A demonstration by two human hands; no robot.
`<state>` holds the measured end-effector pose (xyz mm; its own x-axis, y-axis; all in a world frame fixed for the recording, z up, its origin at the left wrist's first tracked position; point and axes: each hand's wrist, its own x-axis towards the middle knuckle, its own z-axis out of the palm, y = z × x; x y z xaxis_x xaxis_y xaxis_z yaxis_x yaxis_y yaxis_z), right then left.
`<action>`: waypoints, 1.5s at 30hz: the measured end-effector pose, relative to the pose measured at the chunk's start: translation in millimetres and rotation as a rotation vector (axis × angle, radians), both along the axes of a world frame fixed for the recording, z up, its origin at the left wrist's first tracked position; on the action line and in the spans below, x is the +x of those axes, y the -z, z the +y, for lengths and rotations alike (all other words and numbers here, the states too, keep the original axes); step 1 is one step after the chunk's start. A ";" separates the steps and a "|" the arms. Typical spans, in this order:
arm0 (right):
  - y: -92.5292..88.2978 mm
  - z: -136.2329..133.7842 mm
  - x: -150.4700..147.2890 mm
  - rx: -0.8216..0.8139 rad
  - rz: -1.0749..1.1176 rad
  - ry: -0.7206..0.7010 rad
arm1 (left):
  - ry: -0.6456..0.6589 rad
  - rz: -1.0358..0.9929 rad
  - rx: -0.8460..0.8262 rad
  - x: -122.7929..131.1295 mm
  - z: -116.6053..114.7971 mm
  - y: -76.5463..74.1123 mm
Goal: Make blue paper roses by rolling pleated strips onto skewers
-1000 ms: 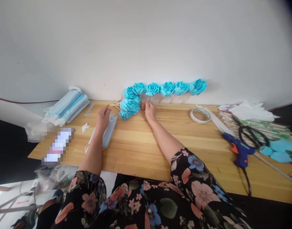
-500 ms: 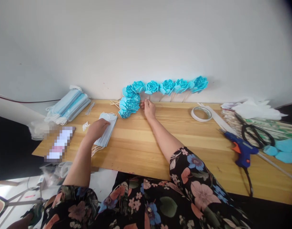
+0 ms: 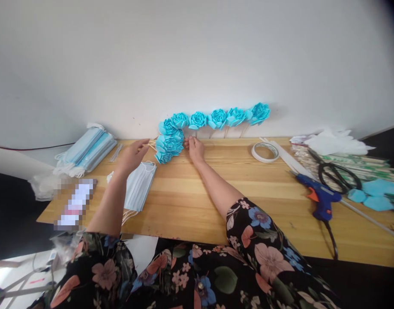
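Observation:
Several blue flowers [image 3: 169,146] are bunched on the wooden table, their pale stick stems [image 3: 152,144] pointing left. My left hand [image 3: 135,155] has reached the stem ends, fingers loosely bent and apart, with no grip on them to be seen. On the bunch's other side, my right hand [image 3: 196,149] has its fingers curled together close to the petals; what they hold, if anything, is hidden. A row of more blue flowers [image 3: 217,119] leans against the wall beyond it. Below my left hand lies a stack of pale blue face masks [image 3: 140,186].
At left are more face masks [image 3: 87,148], a blurred-out phone [image 3: 75,204] and a clear plastic bag [image 3: 44,184]. To the right lie a tape roll [image 3: 265,152], a blue glue gun [image 3: 322,201], black-handled scissors [image 3: 340,177] and blue cut pieces [image 3: 378,195].
My left hand has left the mask stack and moved up to the flower stems. My right hand stays beside the bunch. The whole view has shifted slightly.

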<state>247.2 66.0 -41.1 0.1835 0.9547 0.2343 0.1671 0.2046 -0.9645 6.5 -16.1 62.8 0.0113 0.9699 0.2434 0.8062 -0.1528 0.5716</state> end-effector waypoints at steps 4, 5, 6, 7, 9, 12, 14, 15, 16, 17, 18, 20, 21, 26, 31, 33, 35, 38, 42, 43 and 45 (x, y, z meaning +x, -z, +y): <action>-2.1 -2.0 0.0 0.024 -0.021 -0.003 | -0.016 -0.049 0.084 17.8 38.7 -3.8; -2.8 -2.6 0.0 0.031 -0.026 -0.005 | -0.010 -0.050 0.097 21.3 47.9 -4.9; -3.6 -3.1 0.2 0.038 -0.031 -0.007 | 0.000 -0.051 0.104 24.6 56.6 -6.0; -4.5 -3.6 0.4 0.046 -0.035 -0.008 | 0.009 -0.046 0.102 27.8 64.5 -6.7; -5.9 -4.3 1.1 0.060 -0.045 -0.007 | 0.017 -0.046 0.072 33.9 77.7 -7.3; -7.0 -4.7 2.0 0.075 -0.063 0.004 | 0.016 -0.080 0.017 42.0 90.5 -6.1; -6.9 -4.8 1.8 0.077 -0.073 0.007 | 0.009 -0.111 0.002 46.0 95.2 -4.9; -6.7 -4.8 1.3 0.078 -0.078 0.005 | 0.005 -0.125 0.000 47.7 96.9 -4.4; -6.6 -4.9 0.7 0.080 -0.084 0.001 | 0.001 -0.133 -0.001 49.1 98.2 -4.0; -6.4 -5.0 0.0 0.083 -0.090 -0.006 | -0.001 -0.138 -0.001 50.3 99.3 -3.6; -6.3 -5.1 -0.7 0.088 -0.097 -0.015 | -0.003 -0.142 0.001 51.4 100.2 -3.2; -6.2 -5.2 -1.8 0.101 -0.112 -0.033 | -0.014 -0.155 0.006 53.2 101.9 -2.0; -6.2 -5.2 -2.1 0.108 -0.119 -0.041 | -0.018 -0.165 0.011 53.9 102.7 -1.3; -5.9 -4.7 -1.6 0.128 -0.155 -0.081 | -0.034 -0.206 0.023 56.6 106.0 2.2; -4.8 -4.1 -1.5 0.144 -0.179 -0.121 | -0.051 -0.227 0.036 58.7 108.1 2.0; -4.4 -3.9 -1.7 0.151 -0.184 -0.134 | -0.055 -0.238 0.031 59.5 108.2 1.6; -4.2 -3.8 -1.9 0.156 -0.189 -0.144 | -0.056 -0.246 0.027 60.2 107.6 1.5; -4.1 -4.1 -2.1 0.162 -0.195 -0.161 | -0.036 -0.252 0.039 61.3 105.9 1.8; -4.3 -4.5 -1.9 0.161 -0.194 -0.176 | -0.029 -0.250 0.046 62.3 104.2 2.9; -4.3 -4.5 -1.8 0.159 -0.192 -0.178 | -0.031 -0.246 0.045 62.3 104.0 3.2; -4.2 -4.2 -1.9 0.152 -0.185 -0.179 | -0.034 -0.232 0.041 61.7 104.0 4.0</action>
